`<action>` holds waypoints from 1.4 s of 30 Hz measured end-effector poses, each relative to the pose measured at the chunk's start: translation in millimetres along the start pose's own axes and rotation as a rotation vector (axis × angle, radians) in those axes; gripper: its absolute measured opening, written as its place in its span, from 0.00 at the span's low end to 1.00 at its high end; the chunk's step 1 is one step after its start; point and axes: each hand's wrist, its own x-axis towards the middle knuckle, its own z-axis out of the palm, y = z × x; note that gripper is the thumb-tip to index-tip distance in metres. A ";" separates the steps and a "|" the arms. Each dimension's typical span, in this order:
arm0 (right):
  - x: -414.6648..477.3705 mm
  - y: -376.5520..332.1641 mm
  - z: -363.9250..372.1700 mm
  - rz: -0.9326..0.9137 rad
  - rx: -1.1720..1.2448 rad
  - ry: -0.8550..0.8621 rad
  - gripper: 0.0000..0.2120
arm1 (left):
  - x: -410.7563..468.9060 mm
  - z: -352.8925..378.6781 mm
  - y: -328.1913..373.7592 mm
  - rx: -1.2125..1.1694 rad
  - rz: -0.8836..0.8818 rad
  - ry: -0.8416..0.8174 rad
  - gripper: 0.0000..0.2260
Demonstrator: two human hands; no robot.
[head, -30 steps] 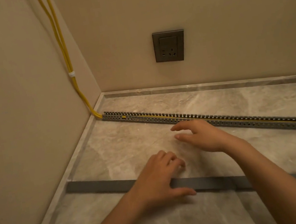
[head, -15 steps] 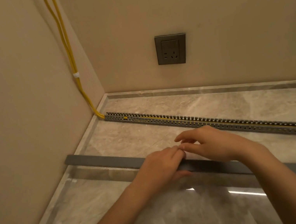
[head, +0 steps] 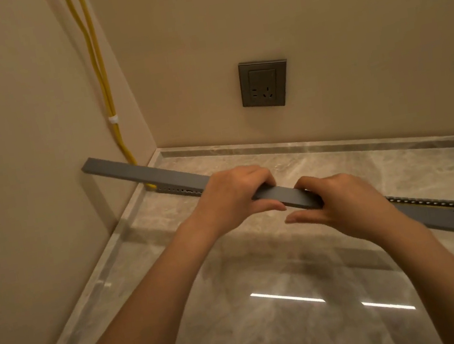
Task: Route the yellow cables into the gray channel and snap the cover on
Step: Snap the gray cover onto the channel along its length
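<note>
One cover (head: 286, 195) in left hand (head: 233, 197) and right hand (head: 344, 206); two yellow cables (head: 117, 135).

Two hands hold a cover strip over a cable channel in the corner of a room.

A stone slab (head: 274, 328) meets the left wall (head: 22, 144) and the back wall (head: 313, 9). The cables (head: 98, 73) run down the left wall close to the corner, bound by a tie (head: 113, 120), and enter the left end of the channel (head: 181, 190). The channel lies on the slab and runs from that corner out to the right, apart from the back wall. The cover (head: 161, 176) is lifted above the channel, with its left end raised against the left wall and its right part sloping down in front of the channel. The left hand (head: 233, 197) and right hand (head: 344, 204) grip the cover side by side at its middle. A wall socket (head: 264, 84) sits on the back wall, above and behind the hands.
</note>
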 end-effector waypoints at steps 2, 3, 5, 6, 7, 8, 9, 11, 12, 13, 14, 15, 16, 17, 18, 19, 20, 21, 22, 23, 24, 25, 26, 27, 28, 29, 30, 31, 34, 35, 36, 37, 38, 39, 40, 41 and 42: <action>1.6 2.2 0.7 -0.006 -0.068 0.020 0.29 | 3.7 3.1 -3.6 -0.038 -0.029 -0.005 0.16; 1.9 3.6 0.6 -0.008 -0.080 0.016 0.30 | 5.7 4.8 -5.0 -0.056 -0.044 -0.005 0.15; 3.1 5.9 -1.5 -0.007 -0.081 0.007 0.30 | 8.9 7.4 -7.6 -0.089 -0.075 0.005 0.15; 4.9 6.6 -3.0 -0.011 -0.078 0.014 0.28 | 10.0 8.1 -8.8 -0.103 -0.085 0.012 0.15; 6.9 7.8 -5.2 -0.015 -0.077 0.025 0.26 | 12.0 8.5 -10.3 -0.115 -0.089 0.020 0.15; 9.4 8.5 -7.8 -0.023 -0.078 0.035 0.25 | 13.7 8.4 -11.5 -0.123 -0.093 0.029 0.15; 12.1 9.6 -10.8 -0.030 -0.088 0.045 0.24 | 15.4 8.1 -12.8 -0.131 -0.095 0.034 0.15; 18.6 13.4 -17.4 -0.034 -0.135 0.071 0.25 | 20.3 9.0 -16.1 -0.142 -0.097 0.046 0.15; 21.9 15.9 -20.5 -0.029 -0.167 0.084 0.25 | 23.2 10.0 -17.0 -0.144 -0.097 0.057 0.15; 25.2 18.8 -22.8 -0.020 -0.191 0.094 0.24 | 26.0 11.7 -17.4 -0.140 -0.096 0.070 0.15; 28.3 22.2 -24.3 -0.011 -0.197 0.100 0.24 | 28.6 14.2 -17.9 -0.122 -0.092 0.086 0.15; 31.4 26.2 -24.8 0.004 -0.181 0.098 0.22 | 30.7 17.4 -19.2 -0.087 -0.090 0.103 0.16; 34.1 30.5 -24.1 0.025 -0.154 0.091 0.20 | 31.7 21.2 -21.5 -0.043 -0.098 0.116 0.17; 36.1 35.1 -21.9 0.052 -0.127 0.078 0.19 | 31.5 25.0 -24.8 0.004 -0.121 0.118 0.18; 37.4 40.1 -18.2 0.079 -0.106 0.062 0.18 | 29.9 28.6 -28.8 0.050 -0.153 0.103 0.20; 37.6 45.7 -13.3 0.105 -0.086 0.041 0.18 | 27.3 32.0 -33.3 0.093 -0.187 0.077 0.20; 36.7 51.0 -7.8 0.128 -0.064 0.018 0.18 | 23.9 35.6 -38.1 0.124 -0.219 0.044 0.21; 35.2 56.2 -1.9 0.146 -0.047 -0.005 0.17 | 20.0 39.1 -43.2 0.135 -0.249 0.010 0.22; 33.0 60.8 4.3 0.157 -0.036 -0.025 0.16 | 15.8 42.9 -48.3 0.126 -0.284 -0.026 0.23; 31.1 64.9 10.2 0.163 -0.035 -0.047 0.16 | 11.4 46.5 -53.5 0.107 -0.325 -0.066 0.23; 29.1 68.2 15.4 0.170 -0.035 -0.065 0.17 | 7.0 49.7 -58.6 0.094 -0.365 -0.106 0.23; 27.4 71.1 20.3 0.179 -0.033 -0.081 0.17 | 2.9 52.2 -63.7 0.089 -0.396 -0.136 0.23; 26.1 73.8 25.2 0.187 -0.029 -0.097 0.16 | -1.2 54.0 -68.9 0.087 -0.420 -0.152 0.21; 24.8 76.0 30.2 0.193 -0.022 -0.113 0.16 | -5.0 55.2 -73.5 0.083 -0.436 -0.165 0.20; 24.9 76.9 35.2 0.191 -0.013 -0.128 0.15 | -8.4 55.5 -78.2 0.078 -0.446 -0.177 0.19; 24.7 77.0 39.0 0.188 0.000 -0.126 0.14 | -10.9 55.4 -81.8 0.072 -0.447 -0.189 0.17; 24.7 76.6 41.7 0.183 0.018 -0.092 0.12 | -12.2 55.0 -84.3 0.063 -0.442 -0.193 0.16; 26.4 75.7 44.8 0.166 0.026 -0.027 0.10 | -13.6 54.0 -87.1 0.050 -0.436 -0.184 0.14; 33.1 67.7 53.3 0.085 -0.037 0.117 0.04 | -15.4 51.2 -91.0 0.056 -0.384 -0.149 0.11; 35.4 62.8 57.0 0.055 -0.056 0.125 0.03 | -16.7 50.5 -92.3 0.064 -0.371 -0.147 0.11; 36.6 57.6 60.7 0.031 -0.071 0.135 0.03 | -18.3 50.5 -93.4 0.063 -0.366 -0.143 0.11; 37.4 51.9 64.7 0.017 -0.082 0.156 0.04 | -20.3 51.2 -94.7 0.051 -0.370 -0.130 0.11; 38.8 45.1 69.6 0.007 -0.086 0.181 0.05 | -23.0 52.1 -97.1 0.031 -0.381 -0.112 0.11; 39.1 38.3 74.2 -0.004 -0.084 0.199 0.07 | -25.4 53.5 -98.2 0.013 -0.388 -0.094 0.11; 39.9 31.1 78.6 -0.025 -0.084 0.199 0.10 | -27.5 55.0 -98.9 0.003 -0.389 -0.078 0.11; 41.6 23.6 82.8 -0.048 -0.089 0.175 0.13 | -29.5 56.5 -99.6 0.001 -0.387 -0.062 0.10; 44.1 15.9 86.9 -0.065 -0.101 0.140 0.16 | -32.2 58.2 -100.3 0.008 -0.386 -0.045 0.09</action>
